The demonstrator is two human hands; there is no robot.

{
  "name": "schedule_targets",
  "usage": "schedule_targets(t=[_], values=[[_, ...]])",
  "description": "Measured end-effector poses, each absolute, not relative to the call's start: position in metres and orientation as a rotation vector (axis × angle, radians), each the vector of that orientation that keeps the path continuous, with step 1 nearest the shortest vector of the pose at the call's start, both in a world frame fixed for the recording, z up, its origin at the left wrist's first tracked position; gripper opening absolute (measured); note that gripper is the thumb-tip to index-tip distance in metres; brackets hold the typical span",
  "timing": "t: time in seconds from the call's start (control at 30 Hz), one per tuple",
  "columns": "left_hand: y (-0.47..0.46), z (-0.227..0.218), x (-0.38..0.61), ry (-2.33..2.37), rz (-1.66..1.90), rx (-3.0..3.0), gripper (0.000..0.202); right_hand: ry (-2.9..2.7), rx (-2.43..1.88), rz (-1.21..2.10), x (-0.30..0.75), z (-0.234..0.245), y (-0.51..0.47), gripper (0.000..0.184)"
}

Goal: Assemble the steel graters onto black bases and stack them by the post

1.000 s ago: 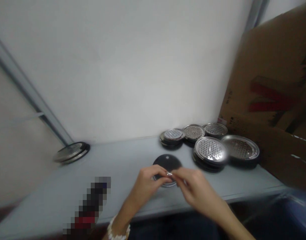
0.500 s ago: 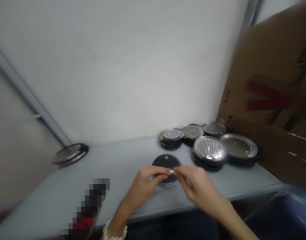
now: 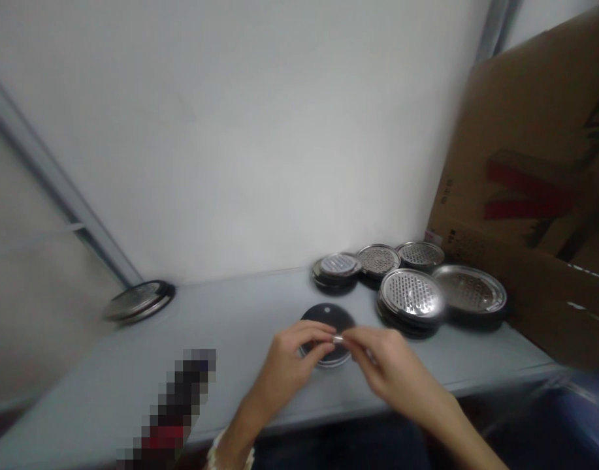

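My left hand (image 3: 294,356) and my right hand (image 3: 382,359) meet fingertip to fingertip, both pinching a small shiny piece (image 3: 338,339) between them. Its kind is too small and blurred to make out. Right behind and below the fingers lies a round black disc (image 3: 328,318) with a pale spot near its far edge and a bright rim at the near side. The fingers partly cover the disc, and I cannot tell whether they touch it. A pale beaded bracelet is on my left wrist.
Stacks of round metal grater discs (image 3: 413,292) stand at the back right, with a wider metal disc (image 3: 470,290) beside them. A large cardboard box (image 3: 524,183) borders the right side. More discs (image 3: 140,301) lie at the far left of the grey table (image 3: 221,326). A pixelated patch hides something at front left.
Both hands keep their pinch on the small shiny piece and have shifted very slightly. The whole view has moved a little; the discs stay where they were.
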State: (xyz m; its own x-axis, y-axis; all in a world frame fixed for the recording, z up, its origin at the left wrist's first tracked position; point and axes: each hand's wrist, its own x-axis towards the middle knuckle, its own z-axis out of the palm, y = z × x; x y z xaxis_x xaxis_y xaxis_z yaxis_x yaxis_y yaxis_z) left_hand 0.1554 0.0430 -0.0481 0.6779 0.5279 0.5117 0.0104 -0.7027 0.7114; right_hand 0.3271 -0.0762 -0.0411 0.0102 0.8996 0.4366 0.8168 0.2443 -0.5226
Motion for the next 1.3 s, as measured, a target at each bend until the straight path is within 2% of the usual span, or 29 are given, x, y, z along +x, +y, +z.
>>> schedule_targets(t=[0.4, 0.57, 0.83, 1.17, 1.3], values=[[0.047, -0.046, 0.150, 0.310, 0.924, 2.196, 0.002, -1.771, -1.560, 0.225, 0.322, -0.033, -0.080, 0.027], [0.045, -0.049, 0.155, 0.409, 0.996, 2.160, 0.009, -1.829, -1.517, 0.145, 0.318, -0.040, -0.079, 0.029], [0.043, -0.044, 0.152, 0.422, 0.924, 2.175, 0.004, -1.786, -1.573, 0.029, 0.325, -0.047, -0.075, 0.026], [0.043, -0.043, 0.153, 0.536, 1.029, 2.124, 0.009, -1.788, -1.521, 0.186, 0.317, -0.046, -0.073, 0.024], [0.040, -0.038, 0.152, 0.544, 0.931, 2.129, 0.012, -1.692, -1.511, 0.333, 0.316, -0.045, -0.070, 0.021]])
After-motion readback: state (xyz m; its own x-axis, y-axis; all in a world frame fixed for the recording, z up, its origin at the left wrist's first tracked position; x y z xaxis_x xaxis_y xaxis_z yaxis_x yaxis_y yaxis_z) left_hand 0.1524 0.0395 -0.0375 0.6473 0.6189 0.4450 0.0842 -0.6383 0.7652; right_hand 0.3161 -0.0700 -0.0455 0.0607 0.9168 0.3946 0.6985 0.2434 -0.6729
